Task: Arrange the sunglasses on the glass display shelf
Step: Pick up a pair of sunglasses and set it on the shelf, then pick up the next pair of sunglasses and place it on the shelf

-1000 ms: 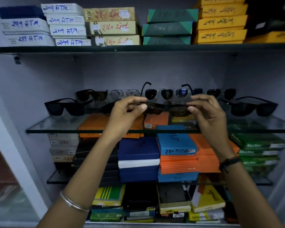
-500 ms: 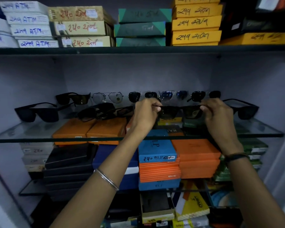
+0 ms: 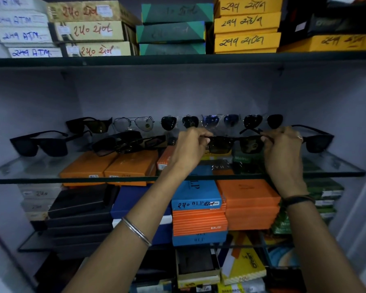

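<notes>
A dark pair of sunglasses [image 3: 235, 144] with square lenses hangs just above the glass display shelf [image 3: 30, 178], right of its middle. My left hand [image 3: 190, 146] pinches its left end and my right hand [image 3: 283, 149] pinches its right end. Behind it, several pairs stand in a row along the back wall, among them clear aviators [image 3: 133, 123] and blue-lensed aviators [image 3: 220, 120]. A black pair [image 3: 40, 143] sits at the shelf's left, two dark pairs [image 3: 127, 142] overlap left of centre, and another black pair [image 3: 317, 141] rests at the far right, partly behind my right hand.
Orange boxes [image 3: 110, 166] lie under the glass. Stacked blue, orange, black and green boxes [image 3: 199, 208] fill the lower shelves. The top shelf [image 3: 178, 59] carries labelled white, tan, teal and yellow boxes. White cabinet walls close in both sides.
Both hands have carried the held sunglasses deeper over the glass shelf and lower toward it. The view has shifted left and closer.
</notes>
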The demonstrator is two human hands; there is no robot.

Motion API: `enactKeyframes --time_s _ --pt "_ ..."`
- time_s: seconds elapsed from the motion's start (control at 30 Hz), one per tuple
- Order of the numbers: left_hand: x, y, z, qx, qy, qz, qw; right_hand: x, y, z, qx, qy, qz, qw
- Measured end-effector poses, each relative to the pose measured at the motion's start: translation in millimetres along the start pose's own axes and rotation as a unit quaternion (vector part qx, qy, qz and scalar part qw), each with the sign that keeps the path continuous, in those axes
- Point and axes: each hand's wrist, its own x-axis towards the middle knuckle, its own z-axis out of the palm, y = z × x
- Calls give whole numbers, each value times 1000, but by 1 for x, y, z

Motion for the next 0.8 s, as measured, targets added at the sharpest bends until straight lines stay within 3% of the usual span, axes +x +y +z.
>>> enactKeyframes --time_s 0.17,0.33,0.5,0.63,0.8 --pt "-5 -2 -3 -3 -9 5 1000 -3 -5 -4 -19 -4 -1 1000" --pt "-15 -10 -21 2 32 24 999 -7 -14 -11 -7 11 -7 1000" --pt "-28 -44 -69 212 106 -19 971 -19 -39 -11 60 17 -25 998" --pt "-25 -73 -111 358 64 -126 923 -32 -76 -5 122 0 -49 991" --pt "-26 -84 -127 281 5 -140 949 -44 -115 9 161 -57 -84 982"
